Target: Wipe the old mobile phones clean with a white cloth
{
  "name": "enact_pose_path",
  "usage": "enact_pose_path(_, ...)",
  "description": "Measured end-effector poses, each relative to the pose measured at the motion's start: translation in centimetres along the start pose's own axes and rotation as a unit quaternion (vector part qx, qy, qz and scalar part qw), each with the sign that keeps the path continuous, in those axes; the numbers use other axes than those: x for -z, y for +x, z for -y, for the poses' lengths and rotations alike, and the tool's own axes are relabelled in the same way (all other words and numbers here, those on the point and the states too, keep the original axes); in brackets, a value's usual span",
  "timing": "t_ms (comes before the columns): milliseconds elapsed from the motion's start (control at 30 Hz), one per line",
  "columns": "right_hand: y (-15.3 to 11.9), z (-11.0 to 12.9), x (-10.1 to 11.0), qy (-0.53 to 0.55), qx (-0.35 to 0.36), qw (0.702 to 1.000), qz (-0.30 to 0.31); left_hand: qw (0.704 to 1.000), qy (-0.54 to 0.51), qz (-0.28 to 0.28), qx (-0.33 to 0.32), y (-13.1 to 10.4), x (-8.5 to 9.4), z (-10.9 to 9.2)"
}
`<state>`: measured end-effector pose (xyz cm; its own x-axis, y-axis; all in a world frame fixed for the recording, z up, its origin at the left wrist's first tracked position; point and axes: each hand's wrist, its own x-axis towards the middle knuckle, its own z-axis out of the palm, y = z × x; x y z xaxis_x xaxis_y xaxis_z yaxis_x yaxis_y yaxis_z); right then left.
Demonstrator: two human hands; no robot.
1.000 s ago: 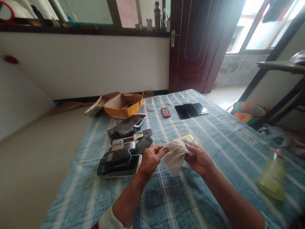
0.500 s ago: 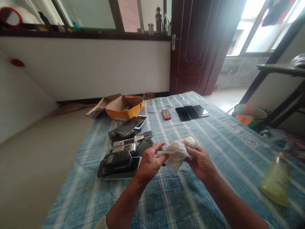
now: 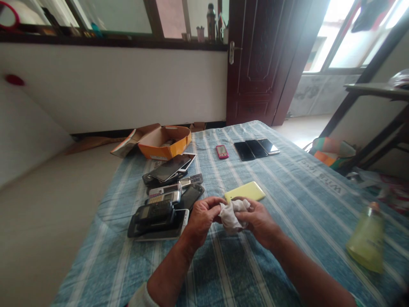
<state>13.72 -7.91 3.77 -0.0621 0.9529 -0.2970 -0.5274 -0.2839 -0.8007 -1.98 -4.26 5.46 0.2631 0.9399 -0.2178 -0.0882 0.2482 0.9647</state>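
A crumpled white cloth (image 3: pixel 232 216) is bunched between both hands above the striped blue bedcover. My left hand (image 3: pixel 204 217) pinches its left side, and my right hand (image 3: pixel 259 221) grips its right side. Just beyond the fingers lies a yellow-green phone (image 3: pixel 247 191), its near edge partly covered by my right hand. To the left of my left hand, several old phones are piled, with a black one (image 3: pixel 156 214) on top at the near end. A pink phone (image 3: pixel 222 152) lies farther off, left of a row of dark phones (image 3: pixel 251 150).
An open orange box (image 3: pixel 166 149) stands at the far left edge of the striped cover (image 3: pixel 297 204). On the right is a bottle of yellow liquid (image 3: pixel 367 238). A dark red door (image 3: pixel 265 64) is behind, and a colourful bag (image 3: pixel 332 150) sits beyond the right edge.
Both hands have drawn closer together and bunched the cloth, which was more spread out. The yellow-green phone, mostly covered before, now shows almost whole. The view has shifted slightly.
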Motion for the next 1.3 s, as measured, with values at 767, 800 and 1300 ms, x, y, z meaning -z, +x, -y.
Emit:
enact_pose_path(767, 3.4, 1.6, 5.2, -0.62, 0.446, 0.631, -0.137, 0.887, 0.374, -0.08, -0.259, 1.1, -0.2, 2.1)
enact_pose_path(800, 3.5, 1.0, 5.1, -0.644, 0.452, 0.608, -0.112, 0.864, 0.409, -0.08, -0.284, 1.2, -0.3, 2.4)
enact_pose_path(1300, 3.0, 0.0, 2.7, -0.707, 0.371, 0.602, 0.02, 0.804, 0.511, -0.014, -0.304, 3.4, 0.3, 4.6)
